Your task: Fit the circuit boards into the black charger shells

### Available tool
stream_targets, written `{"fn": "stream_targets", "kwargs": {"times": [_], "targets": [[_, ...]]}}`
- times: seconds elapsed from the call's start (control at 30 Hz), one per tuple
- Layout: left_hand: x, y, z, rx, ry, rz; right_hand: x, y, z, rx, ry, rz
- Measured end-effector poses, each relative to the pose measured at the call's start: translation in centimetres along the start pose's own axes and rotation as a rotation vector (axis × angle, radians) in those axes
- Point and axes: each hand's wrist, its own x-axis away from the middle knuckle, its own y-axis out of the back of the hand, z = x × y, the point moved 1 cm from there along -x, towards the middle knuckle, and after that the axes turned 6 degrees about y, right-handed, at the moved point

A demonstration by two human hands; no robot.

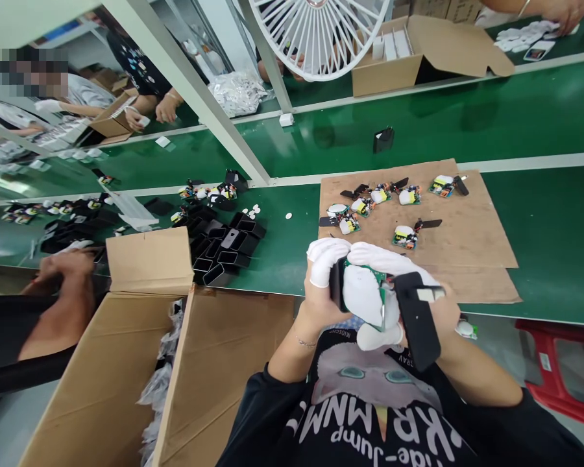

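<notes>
My left hand (320, 275), in a white glove with bare skin showing at the palm, is closed around a small black case (337, 285). My right hand (442, 311), with white-covered fingers, grips a green circuit board (382, 277) that carries a large white pad (363, 295). The board's left edge meets the case; how deep it sits inside cannot be seen. A flat black panel (417, 324) hangs at the right of the board, in front of my right palm. Beyond my hands, several circuit boards (405, 237) with black panels lie on a cardboard sheet (472, 227).
Black empty cases (231, 240) are heaped on the green bench (282, 253) to the left. An open carton (146, 259) stands in front of the bench. A co-worker's hands (71, 266) are at far left. A white fan (321, 32) hangs above; a red stool (547, 357) is at right.
</notes>
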Motion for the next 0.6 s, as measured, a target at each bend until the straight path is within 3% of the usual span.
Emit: {"fn": "stream_targets", "kwargs": {"times": [0.1, 0.27, 0.6], "targets": [[0.2, 0.2, 0.3, -0.057, 0.002, 0.023, 0.0, 0.1, -0.3, 0.007, 0.14, -0.022], [0.3, 0.2, 0.6, -0.064, -0.005, 0.007, -0.9, 0.1, -0.1, 0.14, 0.254, -0.037], [0.6, -0.2, 1.3, -0.058, 0.017, -0.051, -1.4, -0.5, -0.3, 0.074, 0.268, -0.035]]}}
